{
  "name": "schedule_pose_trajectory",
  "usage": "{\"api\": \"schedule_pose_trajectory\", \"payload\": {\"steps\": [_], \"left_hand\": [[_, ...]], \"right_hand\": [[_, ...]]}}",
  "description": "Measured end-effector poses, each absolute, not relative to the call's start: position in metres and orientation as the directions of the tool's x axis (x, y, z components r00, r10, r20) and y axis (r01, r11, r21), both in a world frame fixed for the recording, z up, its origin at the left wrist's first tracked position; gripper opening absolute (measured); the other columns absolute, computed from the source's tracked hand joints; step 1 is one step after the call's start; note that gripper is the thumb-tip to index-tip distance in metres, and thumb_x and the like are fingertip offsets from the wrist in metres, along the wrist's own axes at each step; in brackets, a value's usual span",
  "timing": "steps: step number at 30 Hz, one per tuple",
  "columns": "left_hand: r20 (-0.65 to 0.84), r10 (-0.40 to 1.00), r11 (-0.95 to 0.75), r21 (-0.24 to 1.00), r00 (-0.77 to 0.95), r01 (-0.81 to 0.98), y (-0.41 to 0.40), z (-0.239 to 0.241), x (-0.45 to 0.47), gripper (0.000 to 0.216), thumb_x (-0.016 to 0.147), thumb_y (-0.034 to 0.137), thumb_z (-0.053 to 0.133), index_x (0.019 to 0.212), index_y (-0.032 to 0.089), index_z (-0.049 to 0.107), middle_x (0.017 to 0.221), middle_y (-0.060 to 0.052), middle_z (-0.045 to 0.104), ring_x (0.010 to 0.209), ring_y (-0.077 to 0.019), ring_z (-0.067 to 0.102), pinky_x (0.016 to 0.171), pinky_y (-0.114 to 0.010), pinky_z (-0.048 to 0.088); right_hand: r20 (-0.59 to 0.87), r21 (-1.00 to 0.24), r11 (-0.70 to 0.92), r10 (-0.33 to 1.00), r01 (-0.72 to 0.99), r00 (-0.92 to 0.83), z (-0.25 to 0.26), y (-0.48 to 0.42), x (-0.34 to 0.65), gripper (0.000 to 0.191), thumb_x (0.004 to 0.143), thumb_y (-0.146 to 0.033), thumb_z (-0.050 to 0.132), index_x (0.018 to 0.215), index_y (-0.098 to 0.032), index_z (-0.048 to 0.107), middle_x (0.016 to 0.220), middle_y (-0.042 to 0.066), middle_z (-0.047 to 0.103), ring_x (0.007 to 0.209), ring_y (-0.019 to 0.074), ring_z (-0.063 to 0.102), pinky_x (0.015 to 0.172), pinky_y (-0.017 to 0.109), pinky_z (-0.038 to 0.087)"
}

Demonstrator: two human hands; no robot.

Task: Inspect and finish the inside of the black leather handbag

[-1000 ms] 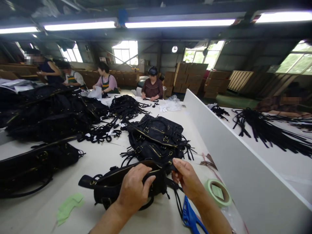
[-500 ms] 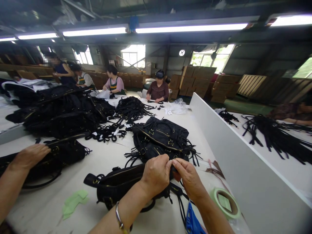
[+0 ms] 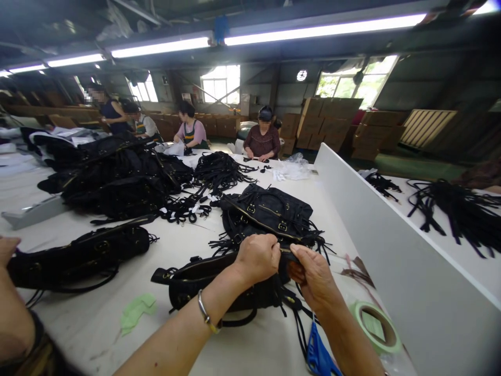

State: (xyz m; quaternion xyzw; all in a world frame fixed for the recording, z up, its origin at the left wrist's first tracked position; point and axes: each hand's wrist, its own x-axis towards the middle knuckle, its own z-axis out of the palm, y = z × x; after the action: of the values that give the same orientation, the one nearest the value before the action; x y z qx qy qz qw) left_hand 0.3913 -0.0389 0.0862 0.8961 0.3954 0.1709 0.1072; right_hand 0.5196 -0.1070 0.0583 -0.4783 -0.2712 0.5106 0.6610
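Note:
A black handbag [image 3: 219, 297] with gold-coloured fittings lies in front of me, its long zipped opening parted. My left hand [image 3: 258, 256], a silver bracelet at its wrist, is closed on the bag's right end. Beside it, my right hand [image 3: 313, 271] pinches the same end between thumb and fingers. A short stretch of gold zipper [image 3: 287, 250] shows between both hands. Just beyond them lies another black handbag [image 3: 270, 211] with buckles and tassels. Blue-handled scissors [image 3: 319, 350] rest below my right wrist, partly covered by the forearm.
A roll of pale green tape [image 3: 393, 339] lies right, beside a white divider [image 3: 376, 230]. Green paper [image 3: 136, 310] is at front left. Near a co-worker's hand [image 3: 6, 250] lies another black bag [image 3: 90, 256]. Piled bags [image 3: 117, 177] and straps [image 3: 219, 169] stand behind; people work farther back.
My hands have drawn slightly apart, and zipper now shows between them. The co-worker's hand at left has come off the other bag. The view has shifted a little.

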Motion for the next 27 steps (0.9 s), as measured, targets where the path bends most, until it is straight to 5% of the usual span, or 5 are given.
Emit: {"api": "schedule_pose_trajectory", "payload": {"steps": [6,14,27], "left_hand": [[0.151,0.801,-0.594,0.322,0.579,0.738,-0.028,0.075,0.367,0.031,0.092,0.029,0.039,0.075,0.018,0.062,0.083,-0.009,0.071,0.081,-0.0235,0.067,0.073,-0.033,0.046],[0.044,0.898,-0.435,0.246,0.439,0.866,-0.017,0.044,0.31,0.03,0.092,0.031,0.038,0.076,0.019,0.061,0.085,-0.009,0.071,0.084,-0.0244,0.067,0.073,-0.033,0.042],[-0.07,0.952,-0.262,0.316,0.297,0.912,-0.018,0.007,0.252,0.03,0.093,0.03,0.04,0.068,0.019,0.052,0.07,-0.004,0.064,0.073,-0.0177,0.06,0.066,-0.028,0.031]], "right_hand": [[-0.227,-0.823,-0.005,0.92,-0.568,0.321,0.054,-0.11,0.532,0.052,0.058,-0.041,0.088,0.058,-0.019,0.041,0.047,-0.009,0.033,0.04,0.0025,0.024,0.036,0.016,0.017],[-0.275,-0.639,0.152,0.87,-0.754,0.409,0.047,-0.119,0.572,0.047,0.057,-0.021,0.086,0.055,-0.018,0.039,0.045,-0.009,0.035,0.037,0.0017,0.026,0.031,0.013,0.029],[-0.336,-0.736,0.11,0.797,-0.668,0.501,0.021,-0.16,0.589,0.04,0.058,-0.022,0.085,0.067,-0.019,0.046,0.042,-0.009,0.035,0.036,0.0035,0.029,0.034,0.013,0.033]]}}
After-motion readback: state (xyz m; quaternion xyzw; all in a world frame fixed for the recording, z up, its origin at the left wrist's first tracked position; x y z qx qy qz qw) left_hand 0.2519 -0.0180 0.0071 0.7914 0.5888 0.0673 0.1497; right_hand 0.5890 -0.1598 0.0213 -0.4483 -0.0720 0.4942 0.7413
